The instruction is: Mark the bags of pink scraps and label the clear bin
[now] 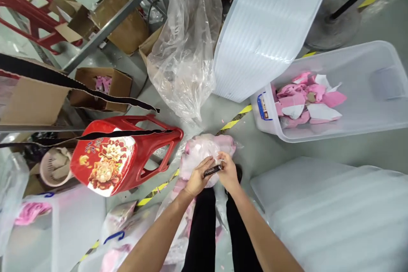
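"Black cylindrical marker (212, 171): count?"
"One, gripped by left hand (196, 180) above one pink-filled clear plastic bag (202, 146). Right hand (229, 174): fingers bent, grip uncertain."
"Room?"
"Grey floor (250, 148); one red plastic stool (130, 159)."

Red, bright red, on the stool (105, 157), its seat printed with big cream, gold and rust flowers plus small purple lettering! Across the grey floor (350, 148) runs the tape (236, 120), diagonal stripes of yellow and black. Black again on the trousers (205, 229), and black on the marker (212, 171), with pale markings along its barrel. Here comes pink, showing through the cloudy white bag (204, 146); pink and white on the scraps (298, 98), too, inside a milky, see-through tub (363, 74) with a blue-edged label (264, 106). The sheet (270, 21) goes bluish white, lined with pale stripes; the basket (47, 170), soft pink.
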Tool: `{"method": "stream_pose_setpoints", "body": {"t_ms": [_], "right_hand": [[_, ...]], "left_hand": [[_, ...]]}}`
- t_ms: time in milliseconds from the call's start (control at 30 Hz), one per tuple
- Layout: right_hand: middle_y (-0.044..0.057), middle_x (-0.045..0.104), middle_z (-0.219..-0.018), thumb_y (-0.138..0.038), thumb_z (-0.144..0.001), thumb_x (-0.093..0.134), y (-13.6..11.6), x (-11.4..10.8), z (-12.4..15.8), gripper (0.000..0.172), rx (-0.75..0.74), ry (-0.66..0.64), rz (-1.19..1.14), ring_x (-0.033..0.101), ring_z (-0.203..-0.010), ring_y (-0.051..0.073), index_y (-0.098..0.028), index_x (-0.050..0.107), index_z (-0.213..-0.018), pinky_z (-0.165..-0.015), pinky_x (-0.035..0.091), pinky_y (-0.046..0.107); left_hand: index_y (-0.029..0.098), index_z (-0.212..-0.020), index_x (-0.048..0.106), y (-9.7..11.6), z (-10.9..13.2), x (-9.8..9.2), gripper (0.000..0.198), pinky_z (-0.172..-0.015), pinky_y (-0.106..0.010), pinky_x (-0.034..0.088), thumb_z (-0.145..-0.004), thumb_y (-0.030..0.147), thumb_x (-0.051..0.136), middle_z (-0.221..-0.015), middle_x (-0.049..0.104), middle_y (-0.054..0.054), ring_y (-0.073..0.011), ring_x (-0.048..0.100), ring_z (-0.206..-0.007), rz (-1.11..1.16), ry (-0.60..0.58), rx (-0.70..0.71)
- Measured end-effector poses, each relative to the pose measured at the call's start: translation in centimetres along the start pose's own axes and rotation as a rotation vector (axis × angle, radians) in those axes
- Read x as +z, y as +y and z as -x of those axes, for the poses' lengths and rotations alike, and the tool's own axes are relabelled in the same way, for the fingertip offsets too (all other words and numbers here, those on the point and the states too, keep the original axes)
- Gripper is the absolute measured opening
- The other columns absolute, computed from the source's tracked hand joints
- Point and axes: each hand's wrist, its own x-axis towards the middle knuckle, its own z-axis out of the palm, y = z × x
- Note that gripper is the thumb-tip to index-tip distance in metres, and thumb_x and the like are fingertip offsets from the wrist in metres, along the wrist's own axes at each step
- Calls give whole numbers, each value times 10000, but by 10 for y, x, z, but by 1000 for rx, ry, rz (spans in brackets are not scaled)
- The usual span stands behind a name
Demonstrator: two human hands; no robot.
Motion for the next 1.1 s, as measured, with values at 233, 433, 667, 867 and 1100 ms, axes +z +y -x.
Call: {"method": "stream_pose_setpoints", "body": {"t_ms": [233, 433, 667, 867, 1100], "right_hand": [[-67, 494, -713, -160, -503, 579, -44, -29, 32, 305, 237, 20, -449, 383, -549, 64, -206, 587, -805, -512, 306, 217], [-86, 506, -641, -121, -394, 533, -55, -59, 40, 439, 563, 102, -618, 325, -469, 48, -211, 600, -818, -466, 247, 214], [-26, 588, -707, -129, -564, 595, -63, -55, 59, 221, 194, -103, 451, 512, -651, 147, -214, 600, -768, -651, 410, 292], [-67, 507, -498, -88, -725, 488, -97, -81, 75, 222, -195, -187, 729, 490, -515, 109, -219, 521, -549, -529, 467, 226], [45, 723, -897, -218, -768, 533, -111, -95, 68, 127, -4, -197, 80, 655, -702, 191, -243, 612, -864, -772, 581, 416]], "left_hand": [[244, -1377, 499, 31, 13, 2, 504, -1026, -390, 544, -899, 87, 516, -1299, 550, -111, -228, 608, -1217, -227, -168, 72], [181, -1183, 574, 69, 18, 4, 357, -879, -349, 575, -869, 49, 467, -1079, 621, -81, -200, 659, -969, -232, -290, 66], [179, -928, 661, 93, 16, -4, 151, -784, -267, 526, -925, 175, 511, -876, 652, -52, -162, 648, -823, -9, -104, -110], [169, -811, 654, 77, 35, -34, 214, -736, -270, 500, -926, 317, 551, -799, 642, -48, -163, 618, -762, 78, -95, -166], [161, -740, 626, 72, 56, -48, 262, -722, -285, 491, -877, 378, 573, -799, 611, -48, -161, 585, -741, 60, 137, -324]]}}
